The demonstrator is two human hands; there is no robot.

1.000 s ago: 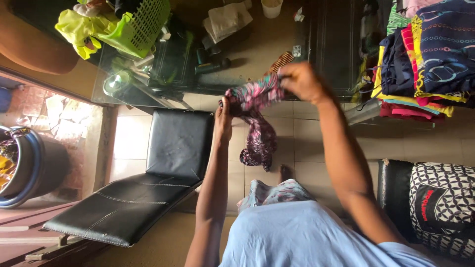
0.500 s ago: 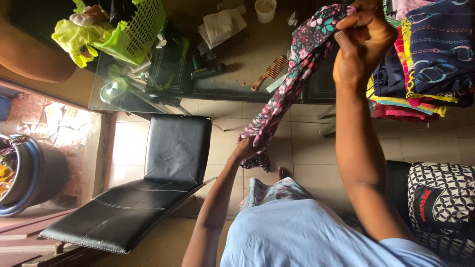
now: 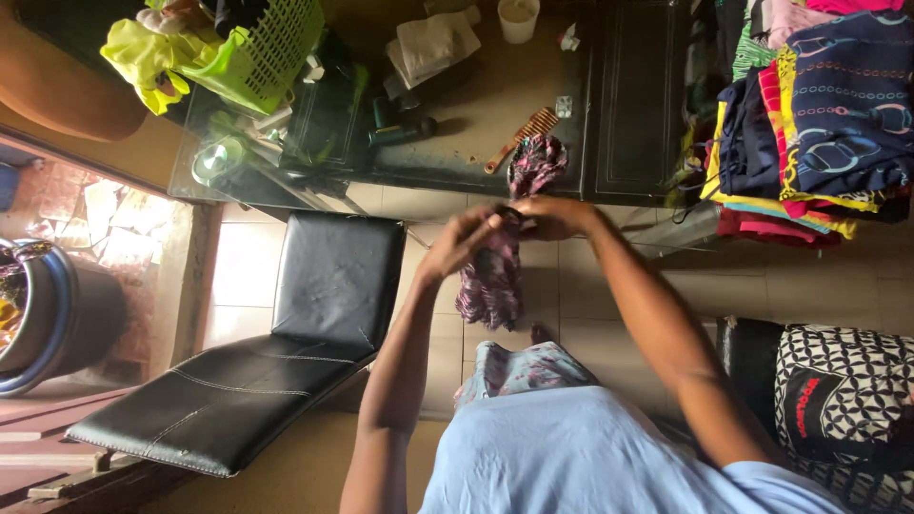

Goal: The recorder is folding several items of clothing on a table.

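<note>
Both my hands meet in the middle of the view on a patterned purple and pink cloth (image 3: 495, 276). My left hand (image 3: 462, 240) pinches the cloth at its middle, and my right hand (image 3: 550, 215) grips it just beside. One end of the cloth hangs down toward my lap, the other end bunches up past my hands over the edge of the glass table (image 3: 495, 114). A wooden comb (image 3: 524, 138) lies on the table close to the cloth.
A black leather chair (image 3: 286, 333) stands to the left. A green basket (image 3: 271, 43) with yellow cloth, a white cup (image 3: 519, 17) and papers sit on the table. Folded colourful clothes (image 3: 819, 114) are stacked at right. A patterned cushion (image 3: 838, 400) lies at lower right. A dark bucket (image 3: 48, 305) is far left.
My right hand came down from the upper right, where it held the cloth stretched high, and now meets my left hand at the centre; the cloth is bunched shorter.
</note>
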